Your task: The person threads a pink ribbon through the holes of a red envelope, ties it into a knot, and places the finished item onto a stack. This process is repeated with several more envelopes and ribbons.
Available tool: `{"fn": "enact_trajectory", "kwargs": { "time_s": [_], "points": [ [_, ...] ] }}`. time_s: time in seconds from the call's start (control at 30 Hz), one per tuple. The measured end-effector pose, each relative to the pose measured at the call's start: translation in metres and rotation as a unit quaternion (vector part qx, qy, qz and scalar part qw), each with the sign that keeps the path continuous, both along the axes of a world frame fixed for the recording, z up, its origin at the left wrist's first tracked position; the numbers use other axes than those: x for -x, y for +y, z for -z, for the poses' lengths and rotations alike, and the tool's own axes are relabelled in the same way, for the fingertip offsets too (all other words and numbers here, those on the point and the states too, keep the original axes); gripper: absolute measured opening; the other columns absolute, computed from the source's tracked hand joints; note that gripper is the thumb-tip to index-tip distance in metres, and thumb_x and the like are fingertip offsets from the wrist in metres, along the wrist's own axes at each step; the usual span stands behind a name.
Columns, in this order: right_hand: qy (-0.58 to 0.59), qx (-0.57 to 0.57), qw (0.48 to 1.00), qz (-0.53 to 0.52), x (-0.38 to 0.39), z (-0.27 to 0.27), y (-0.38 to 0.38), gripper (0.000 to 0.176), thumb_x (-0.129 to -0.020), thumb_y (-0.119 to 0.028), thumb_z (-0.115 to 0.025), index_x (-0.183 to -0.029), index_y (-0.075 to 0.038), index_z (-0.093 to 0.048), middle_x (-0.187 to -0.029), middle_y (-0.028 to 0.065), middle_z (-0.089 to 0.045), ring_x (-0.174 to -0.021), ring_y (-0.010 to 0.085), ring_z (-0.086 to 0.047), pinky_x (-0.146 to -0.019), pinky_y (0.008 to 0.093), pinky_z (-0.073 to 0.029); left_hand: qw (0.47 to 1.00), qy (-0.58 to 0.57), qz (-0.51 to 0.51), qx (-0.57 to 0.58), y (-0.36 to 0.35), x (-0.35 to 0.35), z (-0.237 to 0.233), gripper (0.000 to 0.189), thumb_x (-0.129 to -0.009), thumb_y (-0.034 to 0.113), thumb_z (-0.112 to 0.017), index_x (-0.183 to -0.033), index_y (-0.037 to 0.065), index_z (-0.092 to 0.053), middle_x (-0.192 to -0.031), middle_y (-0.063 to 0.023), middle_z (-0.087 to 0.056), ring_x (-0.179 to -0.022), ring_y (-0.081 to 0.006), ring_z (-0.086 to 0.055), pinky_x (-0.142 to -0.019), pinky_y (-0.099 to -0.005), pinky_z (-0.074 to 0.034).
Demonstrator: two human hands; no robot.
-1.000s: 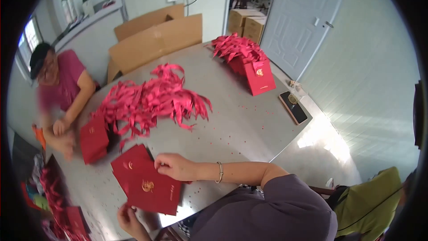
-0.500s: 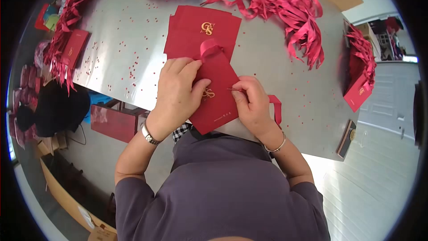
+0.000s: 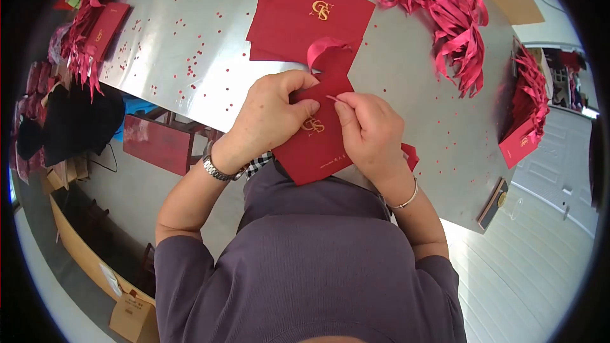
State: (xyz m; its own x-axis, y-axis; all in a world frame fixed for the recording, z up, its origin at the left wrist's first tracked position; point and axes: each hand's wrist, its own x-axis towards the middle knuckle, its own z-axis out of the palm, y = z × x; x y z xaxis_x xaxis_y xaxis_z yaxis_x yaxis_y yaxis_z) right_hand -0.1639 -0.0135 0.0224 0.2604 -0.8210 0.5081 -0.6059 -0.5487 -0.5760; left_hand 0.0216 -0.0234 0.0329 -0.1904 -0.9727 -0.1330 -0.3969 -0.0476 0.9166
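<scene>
A red paper bag point(image 3: 318, 146) with a gold logo lies at the table's front edge, tilted. My left hand point(image 3: 273, 111) is closed on its upper left part, thumb near the logo. My right hand point(image 3: 372, 127) pinches the tip of a red ribbon point(image 3: 335, 98) above the bag's right side. A loop of ribbon point(image 3: 324, 49) arches up from the bag's top. Behind it lie several overlapping flat red bags point(image 3: 311, 16) with the same gold logo.
A heap of red ribbons point(image 3: 438, 6) lies at the back right of the metal table point(image 3: 406, 76). Ribboned bags stand at the left point(image 3: 105, 32) and right point(image 3: 521, 143) edges. Red dots are scattered about. A small dark box point(image 3: 492, 204) sits at the right front corner.
My right hand has moved up with the ribbon tip, toward the bag's top. My left hand has shifted slightly right. The camera view has moved, so the stack appears higher and further right.
</scene>
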Motion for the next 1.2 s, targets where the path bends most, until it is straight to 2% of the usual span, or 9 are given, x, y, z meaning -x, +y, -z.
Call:
{"fn": "enact_trajectory", "kwargs": {
  "time_s": [0.3, 0.5, 0.6, 0.7, 0.77, 0.87, 1.0, 1.07, 1.2],
  "points": [
    [0.079, -0.009, 0.997, -0.022, -0.006, 0.005, -0.010, 0.011, -0.083, -0.013, -0.067, -0.078, -0.007, -0.059, -0.068, 0.0075, -0.059, -0.062, 0.0254, -0.059, -0.052, 0.0361, -0.046, 0.997, 0.046, -0.033, -0.047, 0.007, 0.002, 0.012, 0.023, -0.080, 0.007, -0.070, -0.102, -0.001, -0.067, -0.085, -0.0170, -0.069, -0.076, -0.0273, -0.068, -0.070, -0.0345, -0.053],
    [0.231, 0.067, 0.969, -0.063, -0.011, -0.004, -0.012, 0.016, -0.069, -0.008, -0.062, -0.066, -0.010, -0.047, -0.061, 0.0060, -0.050, -0.057, 0.0214, -0.054, -0.049, 0.0338, -0.044, 0.997, -0.035, -0.031, 0.058, 0.013, 0.006, 0.018, 0.023, -0.079, 0.009, -0.068, -0.101, 0.001, -0.066, -0.087, -0.0178, -0.069, -0.081, -0.0339, -0.067, -0.072, -0.0387, -0.053],
    [0.294, 0.112, 0.946, -0.077, -0.014, -0.009, -0.013, 0.015, -0.064, -0.009, -0.060, -0.065, -0.010, -0.045, -0.061, 0.0057, -0.048, -0.056, 0.0202, -0.052, -0.047, 0.0326, -0.043, 0.999, -0.013, -0.035, 0.010, 0.014, 0.005, 0.014, 0.023, -0.079, 0.008, -0.068, -0.101, 0.001, -0.066, -0.087, -0.0180, -0.068, -0.083, -0.0354, -0.066, -0.073, -0.0395, -0.052],
    [0.237, 0.049, 0.966, -0.095, -0.013, -0.008, -0.016, 0.012, -0.071, -0.008, -0.061, -0.067, -0.006, -0.050, -0.061, 0.0077, -0.053, -0.055, 0.0214, -0.055, -0.048, 0.0329, -0.044, 0.999, -0.003, -0.036, 0.003, 0.015, 0.003, 0.016, 0.024, -0.079, 0.009, -0.068, -0.102, 0.000, -0.065, -0.088, -0.0187, -0.068, -0.084, -0.0358, -0.066, -0.074, -0.0403, -0.052],
    [0.036, -0.246, 0.968, -0.033, -0.014, -0.015, -0.017, 0.012, -0.079, -0.009, -0.063, -0.072, -0.001, -0.058, -0.063, 0.0113, -0.059, -0.055, 0.0241, -0.058, -0.051, 0.0343, -0.046, 0.999, -0.009, -0.031, 0.009, 0.016, 0.002, 0.017, 0.025, -0.079, 0.010, -0.068, -0.103, 0.000, -0.065, -0.088, -0.0190, -0.068, -0.084, -0.0356, -0.066, -0.075, -0.0404, -0.052],
    [-0.022, -0.298, 0.954, -0.019, -0.009, -0.013, -0.018, 0.013, -0.084, -0.011, -0.064, -0.078, 0.001, -0.062, -0.064, 0.0137, -0.062, -0.056, 0.0269, -0.061, -0.054, 0.0362, -0.047, 1.000, 0.003, -0.022, -0.005, 0.012, -0.001, 0.020, 0.026, -0.080, 0.010, -0.068, -0.104, 0.000, -0.065, -0.088, -0.0195, -0.068, -0.084, -0.0351, -0.067, -0.075, -0.0403, -0.052],
    [-0.048, -0.321, 0.945, -0.030, -0.003, -0.010, -0.011, 0.009, -0.082, -0.009, -0.066, -0.078, -0.001, -0.063, -0.066, 0.0136, -0.062, -0.057, 0.0279, -0.060, -0.055, 0.0364, -0.047, 0.999, 0.014, -0.023, -0.045, 0.011, 0.000, 0.019, 0.026, -0.080, 0.011, -0.068, -0.102, -0.001, -0.066, -0.089, -0.0193, -0.068, -0.084, -0.0344, -0.067, -0.076, -0.0393, -0.052],
    [0.003, -0.192, 0.979, -0.070, -0.003, -0.006, -0.009, 0.007, -0.082, -0.008, -0.067, -0.080, -0.002, -0.063, -0.068, 0.0126, -0.062, -0.059, 0.0270, -0.060, -0.055, 0.0352, -0.047, 0.999, 0.015, -0.029, -0.041, 0.010, 0.001, 0.019, 0.025, -0.080, 0.010, -0.068, -0.101, -0.001, -0.066, -0.088, -0.0192, -0.068, -0.083, -0.0339, -0.067, -0.076, -0.0391, -0.052],
    [-0.006, -0.193, 0.979, -0.063, -0.006, -0.004, -0.008, 0.007, -0.082, -0.008, -0.067, -0.080, -0.003, -0.063, -0.069, 0.0119, -0.063, -0.060, 0.0264, -0.060, -0.056, 0.0348, -0.048, 0.998, 0.029, -0.026, -0.058, 0.009, -0.001, 0.016, 0.024, -0.080, 0.010, -0.068, -0.101, -0.001, -0.067, -0.086, -0.0190, -0.069, -0.082, -0.0312, -0.067, -0.075, -0.0377, -0.052]
  ]
}}
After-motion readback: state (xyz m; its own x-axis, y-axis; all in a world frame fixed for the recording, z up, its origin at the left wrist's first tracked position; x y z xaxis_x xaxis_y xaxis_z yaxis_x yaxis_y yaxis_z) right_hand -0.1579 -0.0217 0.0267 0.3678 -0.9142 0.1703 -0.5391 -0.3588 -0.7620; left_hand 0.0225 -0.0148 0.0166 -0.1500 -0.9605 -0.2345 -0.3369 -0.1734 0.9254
